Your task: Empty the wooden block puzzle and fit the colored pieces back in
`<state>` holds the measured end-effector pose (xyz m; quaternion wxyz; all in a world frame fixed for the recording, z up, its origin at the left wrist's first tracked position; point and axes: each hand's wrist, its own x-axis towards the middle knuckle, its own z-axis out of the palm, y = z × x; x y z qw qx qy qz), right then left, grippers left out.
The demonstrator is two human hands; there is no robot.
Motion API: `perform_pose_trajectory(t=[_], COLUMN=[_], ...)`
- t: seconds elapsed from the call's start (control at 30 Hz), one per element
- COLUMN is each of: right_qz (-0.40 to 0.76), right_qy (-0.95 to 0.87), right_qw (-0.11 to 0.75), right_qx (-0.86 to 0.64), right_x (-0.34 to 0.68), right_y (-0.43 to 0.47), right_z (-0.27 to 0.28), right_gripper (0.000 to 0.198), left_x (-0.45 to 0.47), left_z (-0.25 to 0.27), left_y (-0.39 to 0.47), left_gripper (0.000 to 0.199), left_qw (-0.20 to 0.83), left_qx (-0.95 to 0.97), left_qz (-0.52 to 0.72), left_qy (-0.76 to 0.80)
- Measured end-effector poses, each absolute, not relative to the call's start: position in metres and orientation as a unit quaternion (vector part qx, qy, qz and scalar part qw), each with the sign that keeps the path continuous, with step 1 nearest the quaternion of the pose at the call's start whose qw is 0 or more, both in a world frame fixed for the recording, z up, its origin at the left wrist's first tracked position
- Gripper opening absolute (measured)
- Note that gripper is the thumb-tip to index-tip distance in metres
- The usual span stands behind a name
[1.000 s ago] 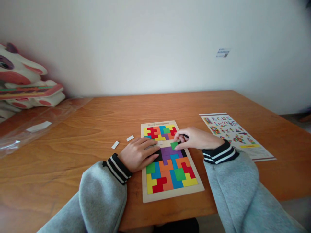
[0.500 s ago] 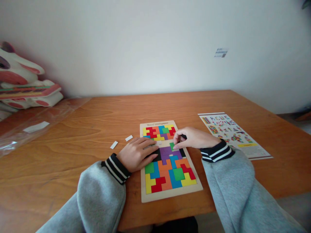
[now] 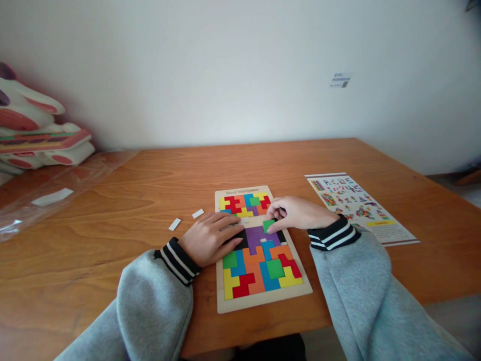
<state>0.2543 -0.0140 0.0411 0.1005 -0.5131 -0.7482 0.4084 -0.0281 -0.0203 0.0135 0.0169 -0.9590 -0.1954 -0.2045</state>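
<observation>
White-and-pink toy (image 3: 45,123): is sitting at the back-left part of the tabletop (image 3: 112,260).
Clear plastic bag (image 3: 97,168): is lying before the toy.
White slips (image 3: 175,224): are lying between bag and left hand (image 3: 211,238), well in from the front edge.
Left hand: is resting palm down over the left edge of the puzzle board (image 3: 263,304), fingers loosely spread; whatever is under them is hidden.
Puzzle board: is lying near the tabletop's front edge, bearing coloured pieces.
Green piece (image 3: 268,226): is sitting at the fingertips of the right hand (image 3: 296,212), left of its palm, over the far end of the purple pieces (image 3: 254,237); contact with them is hard to tell.
Right hand: is pinching the green piece between thumb and finger, the others curling.
Printed sheet (image 3: 361,198): is lying toward the tabletop's right edge, partly behind the right sleeve (image 3: 349,260).
</observation>
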Motion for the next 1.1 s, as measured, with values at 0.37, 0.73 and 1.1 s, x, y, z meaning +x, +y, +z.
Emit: perform_pose_trajectory(t=[0.37,0.73,1.1], right_qz=[0.29,0.199,0.328], right_qy=[-0.693,-0.694,-0.773], right_qw=[0.185,0.24,0.067], right_qx=[-0.634,-0.649,-0.54], right_x=[0.292,0.288,0.26], right_y=[-0.001,0.002,-0.021], right_z=[0.032,0.015,0.042], right_gripper=[0.036,0.039,0.068], left_x=[-0.032,-0.046,-0.007], left_z=[0.011,0.003,0.027], left_y=[-0.018,0.002,-0.047], left_gripper=[0.029,0.025,0.043], left_qw=[0.007,0.055,-0.117], left_qx=[-0.957,-0.936,-0.972], left_qz=[-0.217,-0.247,-0.183], left_qy=[-0.191,-0.243,-0.093])
